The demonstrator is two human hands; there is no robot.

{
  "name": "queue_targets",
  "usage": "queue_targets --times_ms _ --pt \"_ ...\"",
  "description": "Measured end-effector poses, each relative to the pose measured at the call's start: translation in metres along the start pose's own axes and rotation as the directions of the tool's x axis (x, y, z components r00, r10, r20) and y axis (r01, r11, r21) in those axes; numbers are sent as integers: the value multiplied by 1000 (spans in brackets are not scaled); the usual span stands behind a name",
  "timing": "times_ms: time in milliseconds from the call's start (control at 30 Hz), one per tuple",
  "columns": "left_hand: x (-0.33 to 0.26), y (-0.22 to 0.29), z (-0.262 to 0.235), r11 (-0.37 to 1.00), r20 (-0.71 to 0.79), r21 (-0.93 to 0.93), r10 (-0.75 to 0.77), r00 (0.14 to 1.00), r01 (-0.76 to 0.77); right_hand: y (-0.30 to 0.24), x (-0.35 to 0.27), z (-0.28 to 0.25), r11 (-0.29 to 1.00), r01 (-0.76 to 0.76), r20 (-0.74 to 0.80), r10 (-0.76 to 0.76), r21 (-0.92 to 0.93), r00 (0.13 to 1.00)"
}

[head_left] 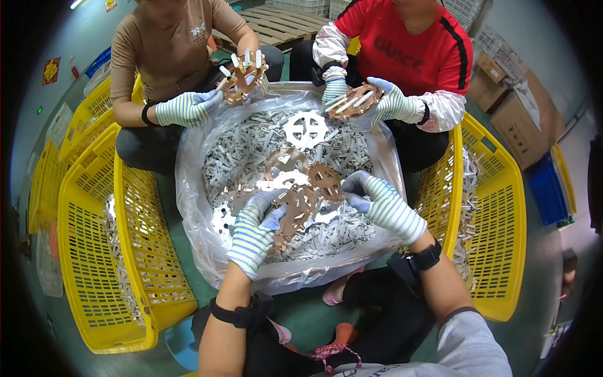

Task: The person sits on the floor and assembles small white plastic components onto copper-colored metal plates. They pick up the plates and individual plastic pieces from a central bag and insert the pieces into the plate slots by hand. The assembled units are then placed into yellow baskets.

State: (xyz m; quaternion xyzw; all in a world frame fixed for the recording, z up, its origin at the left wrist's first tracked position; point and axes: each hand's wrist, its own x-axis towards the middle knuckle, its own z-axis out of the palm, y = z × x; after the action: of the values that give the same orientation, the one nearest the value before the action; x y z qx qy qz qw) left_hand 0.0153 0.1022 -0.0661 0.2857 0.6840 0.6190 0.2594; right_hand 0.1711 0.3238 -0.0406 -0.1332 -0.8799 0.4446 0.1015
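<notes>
Both my hands wear striped knit gloves over a plastic-lined tub [292, 276] filled with small silvery metal strips. My left hand [256, 229] is closed on the edge of a copper-brown toothed plate [294, 217] with cut-outs. To its right, my right hand [384, 206] has its fingers curled together beside another copper-brown toothed ring [325, 182]; whether anything small is between them is hidden. A shiny silver toothed ring [305, 130] lies farther back on the strips. More silver plates [286, 180] lie in the middle, partly covered.
Across the tub, two gloved co-workers hold brown toothed rings, one [242, 78] at the left and one [357, 102] at the right. Yellow perforated baskets [157, 232] with silvery pieces flank the tub. Cardboard boxes [524, 119] and a blue bin [548, 191] stand right; a wooden pallet [276, 25] lies behind.
</notes>
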Motion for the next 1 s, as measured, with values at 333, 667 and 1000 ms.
queue_targets --times_ms 333,667,1000 --pt "-3 -8 36 982 95 -182 -29 995 46 -42 -4 25 910 410 -46 -413 -60 910" --pt "-9 -5 43 981 132 -191 -8 991 33 -36 -13 32 884 371 -144 -422 -283 895" --pt "-10 12 41 989 126 -79 137 983 -127 -29 -11 35 844 346 -116 -425 -410 898"
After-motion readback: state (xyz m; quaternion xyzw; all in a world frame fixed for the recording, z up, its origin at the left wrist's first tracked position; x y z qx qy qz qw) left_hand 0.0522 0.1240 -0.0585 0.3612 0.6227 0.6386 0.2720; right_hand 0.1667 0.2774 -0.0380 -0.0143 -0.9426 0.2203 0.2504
